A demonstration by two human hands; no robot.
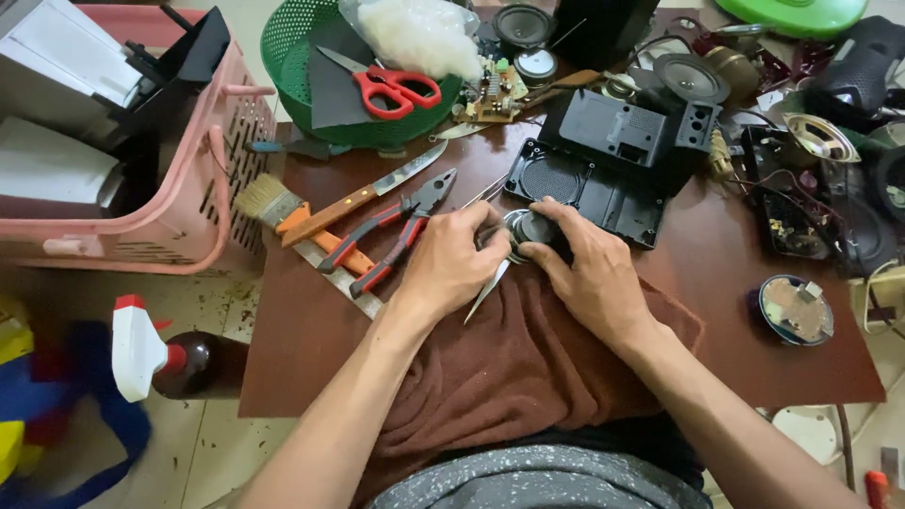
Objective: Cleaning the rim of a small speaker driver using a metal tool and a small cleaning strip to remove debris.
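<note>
Small round speaker (533, 229) on brown cloth (528, 358), gripped by right hand (589, 273); left hand (451, 264) closed on tweezers (488, 287) at its rim. Black housing (603, 165) opened already; speaker not yet apart.

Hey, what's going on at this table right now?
A person sits at a cluttered brown table with a brown cloth over the lap. Both hands meet on a small round speaker part at the cloth's far edge: the right hand grips it, and the left hand holds metal tweezers against it. Just beyond lies an opened black plastic casing. Red-handled pliers, a knife and a paintbrush lie to the left, untouched.
</note>
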